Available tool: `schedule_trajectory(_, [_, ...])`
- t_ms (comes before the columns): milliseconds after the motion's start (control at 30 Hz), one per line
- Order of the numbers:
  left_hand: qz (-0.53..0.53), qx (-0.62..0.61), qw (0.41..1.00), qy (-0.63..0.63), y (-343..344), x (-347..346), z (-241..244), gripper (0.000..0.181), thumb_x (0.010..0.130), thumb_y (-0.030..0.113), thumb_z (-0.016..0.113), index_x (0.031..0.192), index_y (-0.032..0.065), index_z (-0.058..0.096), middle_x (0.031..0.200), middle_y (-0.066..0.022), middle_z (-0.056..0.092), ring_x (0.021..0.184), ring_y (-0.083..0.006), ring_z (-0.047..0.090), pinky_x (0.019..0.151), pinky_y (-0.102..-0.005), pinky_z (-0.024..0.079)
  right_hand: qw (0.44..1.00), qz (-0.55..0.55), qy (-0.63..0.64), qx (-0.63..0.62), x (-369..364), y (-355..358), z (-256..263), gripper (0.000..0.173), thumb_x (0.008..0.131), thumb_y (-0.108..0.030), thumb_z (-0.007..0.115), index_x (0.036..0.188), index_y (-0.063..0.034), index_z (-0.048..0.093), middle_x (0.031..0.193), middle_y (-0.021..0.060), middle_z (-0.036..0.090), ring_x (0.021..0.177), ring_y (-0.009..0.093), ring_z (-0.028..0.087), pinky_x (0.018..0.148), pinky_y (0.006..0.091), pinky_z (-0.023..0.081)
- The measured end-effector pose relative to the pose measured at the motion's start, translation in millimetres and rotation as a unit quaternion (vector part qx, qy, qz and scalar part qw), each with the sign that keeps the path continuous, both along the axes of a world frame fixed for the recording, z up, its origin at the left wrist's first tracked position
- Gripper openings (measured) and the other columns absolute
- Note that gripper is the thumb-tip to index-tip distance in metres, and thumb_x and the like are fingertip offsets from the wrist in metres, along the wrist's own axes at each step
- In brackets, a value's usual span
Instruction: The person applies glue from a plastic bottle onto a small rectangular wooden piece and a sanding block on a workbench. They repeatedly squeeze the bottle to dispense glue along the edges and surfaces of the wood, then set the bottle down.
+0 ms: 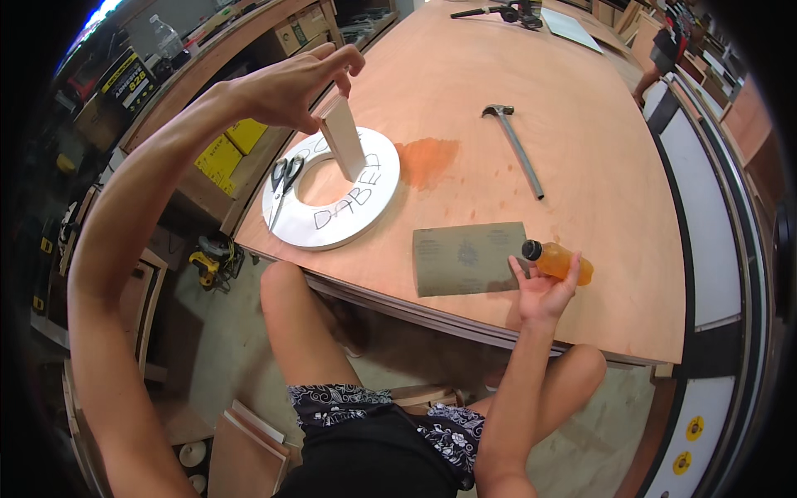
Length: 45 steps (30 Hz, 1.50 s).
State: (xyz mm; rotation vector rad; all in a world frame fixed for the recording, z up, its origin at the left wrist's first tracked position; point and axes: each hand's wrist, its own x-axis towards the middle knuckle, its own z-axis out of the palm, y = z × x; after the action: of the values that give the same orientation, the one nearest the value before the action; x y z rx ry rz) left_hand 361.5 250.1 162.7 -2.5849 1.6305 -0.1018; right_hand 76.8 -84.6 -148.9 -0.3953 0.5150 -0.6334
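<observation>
My left hand (299, 87) grips the upper end of a flat wooden block (344, 142) between thumb and fingers. The block stands tilted over a white ring-shaped board (299, 233) with hand-drawn letters; whether its lower end touches the ring cannot be told. Black-handled scissors (282, 185) lie on the ring's left side. In my right hand (543, 295), palm up, rests a small bottle (557, 260) of orange liquid with a black cap, my thumb against its side. A sheet of sandpaper (464, 258) lies flat just left of that hand.
A claw hammer (520, 151) lies on the plywood tabletop (598, 155), beside an orange wet-looking stain (429, 160). A black power tool (514, 12) sits at the far end. A yellow circular saw (212, 261) is on the floor at left. Another person (666, 46) stands far right.
</observation>
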Motion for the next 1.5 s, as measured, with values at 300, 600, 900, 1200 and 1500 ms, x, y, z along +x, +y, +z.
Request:
schedule_trajectory(300, [-0.122,0.096,0.986,-0.06,-85.6,-30.0,-23.3,0.08,0.074,0.0,0.087,0.142,0.0126,0.046,0.121,-0.0082,0.073,0.123,-0.0304,0.061,0.108,-0.0424,0.052,0.999,0.013,-0.019,0.031,-1.6,3.1,6.0,0.068,0.097,-0.062,0.077,0.143,-0.0171,0.053,0.143,0.0074,0.058,0.137,0.029,0.056,0.124,0.0778,0.031])
schedule_trajectory(600, [-0.134,0.075,0.986,-0.064,-136.4,-13.9,-35.8,0.085,0.07,0.002,0.09,0.141,0.0156,0.045,0.117,-0.0068,0.073,0.122,-0.03,0.06,0.107,-0.0426,0.054,0.999,-0.014,-0.012,0.044,10.0,5.3,1.3,0.071,0.097,-0.064,0.076,0.145,-0.0156,0.058,0.141,0.0062,0.061,0.13,0.029,0.061,0.125,0.0762,0.032])
schedule_trajectory(900, [-0.034,0.109,0.993,0.014,-160.3,9.5,-58.4,0.091,0.073,0.006,0.091,0.146,0.0182,0.038,0.124,-0.01,0.072,0.124,-0.0326,0.059,0.108,-0.0446,0.054,0.999,-0.005,-0.013,0.038,5.8,5.9,8.9,0.066,0.098,-0.064,0.075,0.139,-0.0147,0.057,0.139,0.0086,0.061,0.131,0.028,0.06,0.125,0.0761,0.032])
schedule_trajectory(1200, [0.054,-0.062,0.965,0.25,-151.8,41.8,-72.5,0.074,0.093,0.013,0.079,0.151,0.015,0.034,0.123,-0.0135,0.081,0.116,-0.0239,0.057,0.107,-0.0431,0.045,1.0,-0.015,0.003,0.026,5.4,6.6,10.5,0.063,0.1,-0.064,0.072,0.136,-0.0142,0.058,0.134,0.0086,0.063,0.125,0.027,0.062,0.12,0.0757,0.039])
schedule_trajectory(1500, [0.065,-0.119,0.961,0.241,-144.8,65.8,-94.5,0.061,0.102,0.023,0.079,0.15,0.0138,0.043,0.123,-0.0166,0.081,0.12,-0.0277,0.066,0.106,-0.0446,0.049,1.0,0.005,0.001,0.004,4.4,6.3,8.5,0.062,0.1,-0.066,0.071,0.133,-0.0157,0.06,0.125,0.0055,0.068,0.115,0.023,0.067,0.117,0.0731,0.042])
